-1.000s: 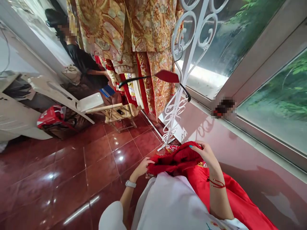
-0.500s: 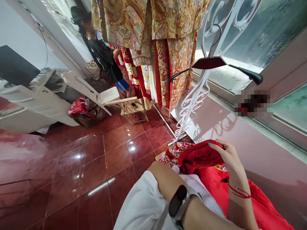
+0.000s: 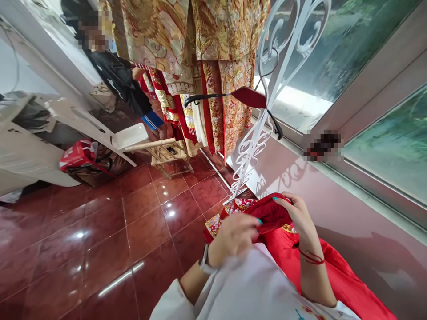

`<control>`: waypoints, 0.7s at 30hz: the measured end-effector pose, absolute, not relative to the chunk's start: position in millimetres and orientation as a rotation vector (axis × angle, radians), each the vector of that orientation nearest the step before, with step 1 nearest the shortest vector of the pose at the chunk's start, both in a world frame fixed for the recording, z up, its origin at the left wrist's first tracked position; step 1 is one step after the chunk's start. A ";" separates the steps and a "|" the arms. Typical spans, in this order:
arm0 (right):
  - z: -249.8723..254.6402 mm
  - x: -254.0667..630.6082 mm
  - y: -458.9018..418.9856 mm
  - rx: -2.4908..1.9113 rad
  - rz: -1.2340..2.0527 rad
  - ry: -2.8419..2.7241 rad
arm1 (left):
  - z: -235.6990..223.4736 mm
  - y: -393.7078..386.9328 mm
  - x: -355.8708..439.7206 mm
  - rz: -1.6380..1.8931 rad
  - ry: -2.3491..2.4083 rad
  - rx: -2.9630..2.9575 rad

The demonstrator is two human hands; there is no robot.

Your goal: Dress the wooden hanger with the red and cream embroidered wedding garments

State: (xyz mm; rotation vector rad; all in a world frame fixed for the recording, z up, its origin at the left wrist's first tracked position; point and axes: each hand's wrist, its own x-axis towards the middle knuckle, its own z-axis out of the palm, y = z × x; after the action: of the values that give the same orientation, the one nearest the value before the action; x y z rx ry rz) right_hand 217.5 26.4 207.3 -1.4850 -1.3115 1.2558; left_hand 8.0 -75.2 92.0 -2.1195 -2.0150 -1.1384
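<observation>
A red garment (image 3: pixel 293 249) with gold embroidery is bunched against my body and trails down to the lower right. My right hand (image 3: pixel 296 215) is closed on its gathered top edge; a red string circles that wrist. My left hand (image 3: pixel 233 238), slightly blurred and wearing a watch, has its fingers curled onto the same red cloth just left of the right hand. An empty dark red hanger (image 3: pixel 247 98) hangs on the white scrolled metal rack (image 3: pixel 253 138) ahead of me.
Gold and red embroidered robes (image 3: pixel 187 40) hang on the rack at the top. A person in black (image 3: pixel 116 80) stands behind them on the left. A small wooden stool (image 3: pixel 167 153), white furniture (image 3: pixel 30 146) and a red bag (image 3: pixel 78 155) stand on the glossy red tiles (image 3: pixel 116 231). Windows run along the right.
My left arm, raised close to the camera half a second ago, has come back down and its hand is on the red cloth again. The right hand has kept its hold.
</observation>
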 end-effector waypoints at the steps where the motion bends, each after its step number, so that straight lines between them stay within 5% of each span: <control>1: 208.0 214.7 27.2 -1.479 1.253 -1.308 | 77.4 -64.9 0.3 -1.132 -2.021 -2.296; 5: 214.4 199.7 29.0 -1.467 1.198 -1.292 | -3.0 -48.2 -13.0 -0.835 -2.240 -3.114; 9: 222.1 189.7 23.4 -1.478 1.163 -1.301 | -61.8 -55.4 7.3 -0.813 -2.678 -2.960; 16: 244.3 201.5 6.5 -1.491 1.078 -1.400 | -67.6 -26.0 25.2 -0.965 -2.990 -2.186; 21: 252.4 228.4 18.0 -1.467 1.037 -1.392 | -66.2 -20.6 -1.5 -0.766 -2.737 -2.337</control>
State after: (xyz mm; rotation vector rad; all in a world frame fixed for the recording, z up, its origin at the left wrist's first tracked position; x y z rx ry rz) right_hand 228.4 18.0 252.4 -1.4666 -1.3918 1.0366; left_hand -1.5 -20.6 -66.2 -2.3366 -2.7373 -0.7664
